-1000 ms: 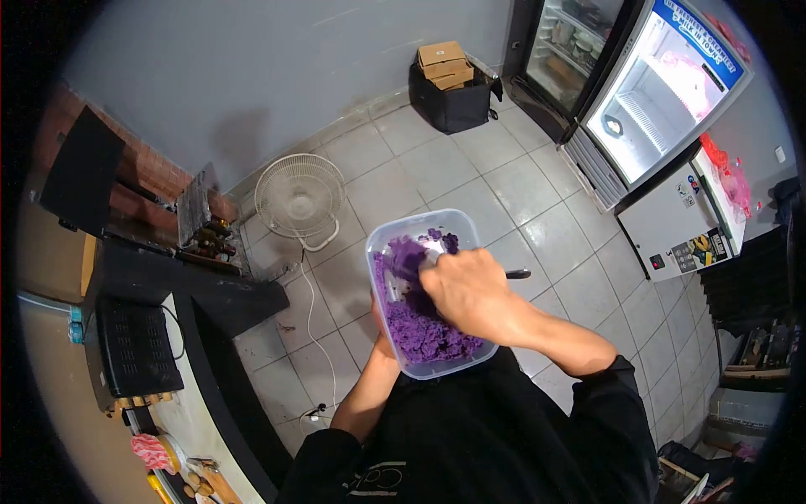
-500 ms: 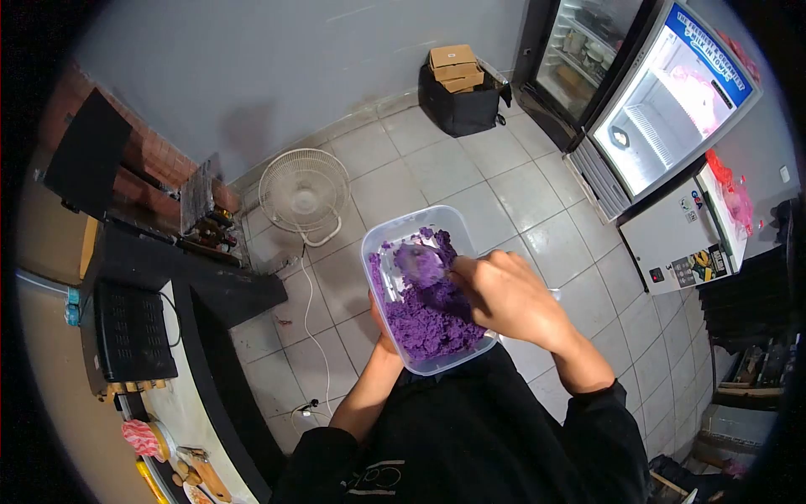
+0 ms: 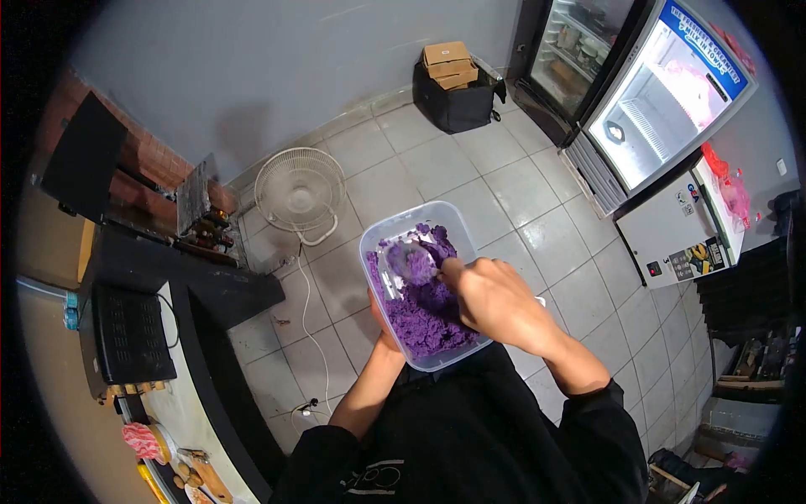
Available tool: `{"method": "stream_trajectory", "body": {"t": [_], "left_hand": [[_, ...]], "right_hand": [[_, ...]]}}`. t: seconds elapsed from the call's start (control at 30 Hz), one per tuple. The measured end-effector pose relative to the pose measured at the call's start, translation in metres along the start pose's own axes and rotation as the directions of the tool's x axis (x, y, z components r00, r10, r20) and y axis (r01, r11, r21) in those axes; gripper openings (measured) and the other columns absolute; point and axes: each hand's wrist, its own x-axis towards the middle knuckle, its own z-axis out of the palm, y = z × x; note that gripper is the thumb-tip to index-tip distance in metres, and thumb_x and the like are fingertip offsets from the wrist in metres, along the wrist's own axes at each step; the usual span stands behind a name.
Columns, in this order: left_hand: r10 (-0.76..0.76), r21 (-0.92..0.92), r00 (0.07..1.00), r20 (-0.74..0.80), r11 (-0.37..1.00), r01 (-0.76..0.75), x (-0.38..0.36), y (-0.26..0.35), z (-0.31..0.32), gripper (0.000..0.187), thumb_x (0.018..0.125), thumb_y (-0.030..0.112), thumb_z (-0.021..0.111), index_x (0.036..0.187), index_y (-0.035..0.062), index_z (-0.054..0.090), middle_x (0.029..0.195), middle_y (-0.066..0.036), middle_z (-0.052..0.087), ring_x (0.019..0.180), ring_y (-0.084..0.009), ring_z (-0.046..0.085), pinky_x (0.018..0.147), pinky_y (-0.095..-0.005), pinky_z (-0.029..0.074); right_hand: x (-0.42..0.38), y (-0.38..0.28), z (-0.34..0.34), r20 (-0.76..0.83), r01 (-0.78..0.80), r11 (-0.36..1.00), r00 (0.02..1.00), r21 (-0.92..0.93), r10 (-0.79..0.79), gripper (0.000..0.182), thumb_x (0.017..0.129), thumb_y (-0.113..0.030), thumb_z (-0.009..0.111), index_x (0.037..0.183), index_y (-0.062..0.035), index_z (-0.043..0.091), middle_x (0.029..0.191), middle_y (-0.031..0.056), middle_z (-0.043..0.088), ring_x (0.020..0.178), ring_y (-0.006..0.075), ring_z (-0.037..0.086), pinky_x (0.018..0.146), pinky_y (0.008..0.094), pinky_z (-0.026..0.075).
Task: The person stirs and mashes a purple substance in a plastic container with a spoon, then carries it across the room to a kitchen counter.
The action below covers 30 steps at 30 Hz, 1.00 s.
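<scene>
My left hand (image 3: 383,326) is closed around the left side of a clear plastic container (image 3: 379,235), most of its fingers hidden under and behind it. Inside lies crumbly purple mash (image 3: 428,326), heaped towards the side nearest my body and thinner at the far side, where the bare bottom shows. In my right hand (image 3: 505,304), which reaches over the container's right edge, is a spoon (image 3: 411,263). Purple mash coats the spoon's bowl, and its handle is hidden in my fingers.
A white fan (image 3: 300,189) stands on the tiled floor, its cord running towards me. To the left is a counter (image 3: 201,412) with a black oven (image 3: 133,332). A black bag (image 3: 453,105) with cardboard boxes sits by the wall; a lit fridge (image 3: 651,109) and white freezer (image 3: 672,235) stand right.
The spoon has shifted slightly left and lower in the container, my right hand moving with it. My left hand keeps its hold, and the whole view has moved a little.
</scene>
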Motion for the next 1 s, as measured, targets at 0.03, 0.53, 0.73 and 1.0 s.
{"method": "stream_trajectory", "body": {"t": [0.03, 0.53, 0.73, 1.0], "left_hand": [[0.003, 0.003, 1.000, -0.004, 1.000, -0.003, -0.001, 0.000, -0.002, 0.074, 0.093, 0.061, 0.039, 0.148, 0.0117, 0.034, 0.144, -0.012, 0.045, 0.132, -0.0366, 0.042, 0.110, -0.0477, 0.035], [0.009, 0.036, 1.000, -0.023, 0.999, -0.008, -0.003, 0.001, -0.015, 0.075, 0.093, 0.062, 0.039, 0.147, 0.0108, 0.035, 0.143, -0.012, 0.046, 0.131, -0.0364, 0.043, 0.110, -0.0473, 0.036], [-0.065, -0.091, 0.997, 0.045, 0.994, 0.068, -0.012, 0.002, 0.043, 0.079, 0.091, 0.067, 0.035, 0.143, 0.0069, 0.038, 0.136, -0.016, 0.051, 0.122, -0.0360, 0.052, 0.107, -0.0484, 0.040], [-0.129, -0.105, 0.988, 0.081, 0.985, 0.138, -0.004, 0.009, 0.010, 0.091, 0.086, 0.076, 0.035, 0.145, 0.0058, 0.035, 0.134, -0.023, 0.051, 0.120, -0.0348, 0.054, 0.105, -0.0475, 0.042]], "right_hand": [[-0.002, 0.000, 0.006, 0.018, 0.031, 0.999, 0.999, -0.030, -0.031, 0.017, 0.071, 0.001, 0.061, 0.088, 0.0039, 0.060, 0.067, 0.0245, 0.061, 0.071, 0.0417, 0.063, 0.062, 0.0477, 0.050], [-0.009, -0.012, 0.006, -0.050, -0.172, 0.868, 0.984, -0.466, 0.168, 0.008, 0.077, -0.006, 0.061, 0.081, 0.0004, 0.064, 0.071, 0.0167, 0.067, 0.067, 0.0318, 0.069, 0.058, 0.0399, 0.054], [-0.004, -0.018, 0.032, 0.010, 0.055, 0.945, 0.998, -0.324, -0.055, 0.008, 0.073, -0.007, 0.063, 0.076, 0.0005, 0.063, 0.068, 0.0202, 0.065, 0.066, 0.0360, 0.067, 0.061, 0.0429, 0.054], [-0.012, -0.028, 0.008, 0.014, -0.025, 0.978, 1.000, -0.207, 0.028, 0.015, 0.070, -0.004, 0.065, 0.081, 0.0038, 0.059, 0.065, 0.0235, 0.061, 0.064, 0.0415, 0.063, 0.058, 0.0464, 0.050]]}}
